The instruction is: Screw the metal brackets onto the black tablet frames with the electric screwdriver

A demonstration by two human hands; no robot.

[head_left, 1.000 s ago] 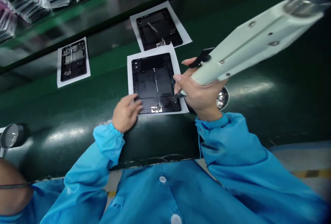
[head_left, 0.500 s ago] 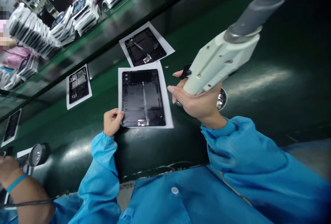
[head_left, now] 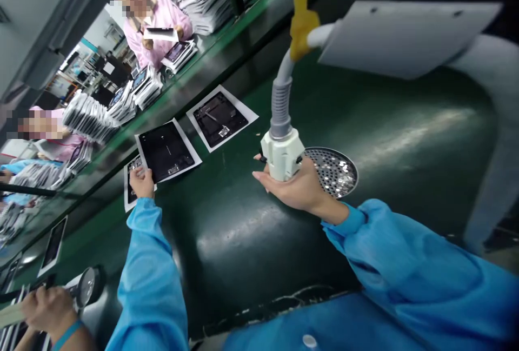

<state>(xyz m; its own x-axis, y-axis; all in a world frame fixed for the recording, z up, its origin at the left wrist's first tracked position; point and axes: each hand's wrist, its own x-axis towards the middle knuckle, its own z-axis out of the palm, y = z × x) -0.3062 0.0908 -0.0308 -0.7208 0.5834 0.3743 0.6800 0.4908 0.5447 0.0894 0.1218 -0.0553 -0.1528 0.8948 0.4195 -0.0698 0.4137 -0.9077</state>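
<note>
My left hand (head_left: 141, 180) is closed on the lower left corner of a dark tablet panel (head_left: 166, 151) with a white backing sheet. This panel partly covers another white-edged panel (head_left: 133, 199) behind my fingers. In my right hand (head_left: 300, 186) is a pale hand-held tool (head_left: 281, 156), its grey ribbed hose (head_left: 280, 102) running upward. Its working end is hidden from view. Beside and behind that hand lies a round perforated metal dish (head_left: 334, 170) holding several small shiny pieces. A further opened panel on a white sheet (head_left: 222, 118) rests farther back on the green bench.
A grey pipe with a white plate (head_left: 409, 40) and a yellow strap (head_left: 300, 32) hang above the right side. Stacks of panels (head_left: 95, 118) line the far ledge, where people in pink work. At lower left are a co-worker's hand (head_left: 52, 308) and a round dish (head_left: 87, 286).
My left hand has carried the panel leftward and away from me, over another panel. My right hand has turned the tool more upright, and more of the perforated dish shows. The view has tilted up.
</note>
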